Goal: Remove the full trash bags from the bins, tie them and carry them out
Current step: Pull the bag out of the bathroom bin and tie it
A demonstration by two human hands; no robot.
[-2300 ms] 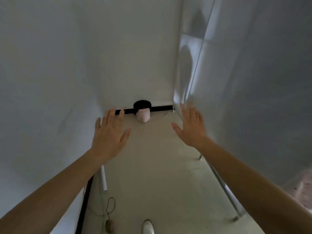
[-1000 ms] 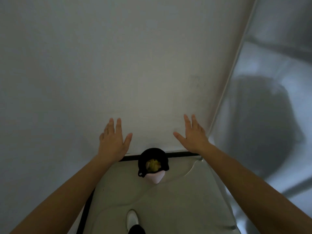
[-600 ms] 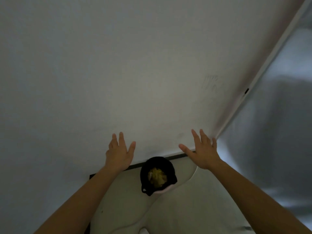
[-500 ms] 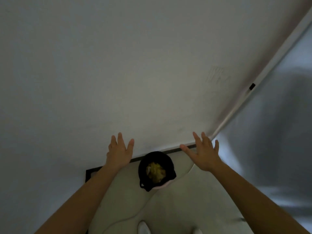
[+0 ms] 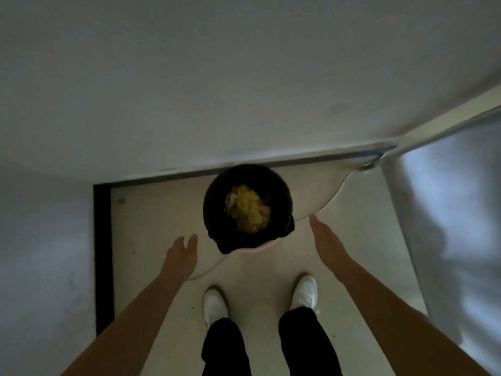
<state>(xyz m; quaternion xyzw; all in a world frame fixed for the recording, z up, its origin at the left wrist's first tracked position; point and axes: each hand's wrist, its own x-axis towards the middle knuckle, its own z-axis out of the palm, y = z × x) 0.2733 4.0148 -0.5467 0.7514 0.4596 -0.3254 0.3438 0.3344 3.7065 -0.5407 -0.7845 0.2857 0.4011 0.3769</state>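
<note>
A small pink bin (image 5: 256,247) stands on the floor against the end wall, lined with a black trash bag (image 5: 217,207) folded over its rim. Yellow crumpled waste (image 5: 247,208) fills the bag's middle. My left hand (image 5: 181,255) hovers low to the bin's left, fingers extended, holding nothing. My right hand (image 5: 327,244) reaches down on the bin's right side, flat and empty. Neither hand touches the bag.
I am in a narrow passage: white wall (image 5: 217,90) ahead, another wall at left with a black baseboard (image 5: 102,256), a glossy panel (image 5: 444,226) at right. A thin cable (image 5: 332,194) curves across the floor past the bin. My white shoes (image 5: 214,305) stand just behind it.
I have stepped up to the bin and tipped my view down. Both hands dropped from wall height to either side of the bin; my feet now show.
</note>
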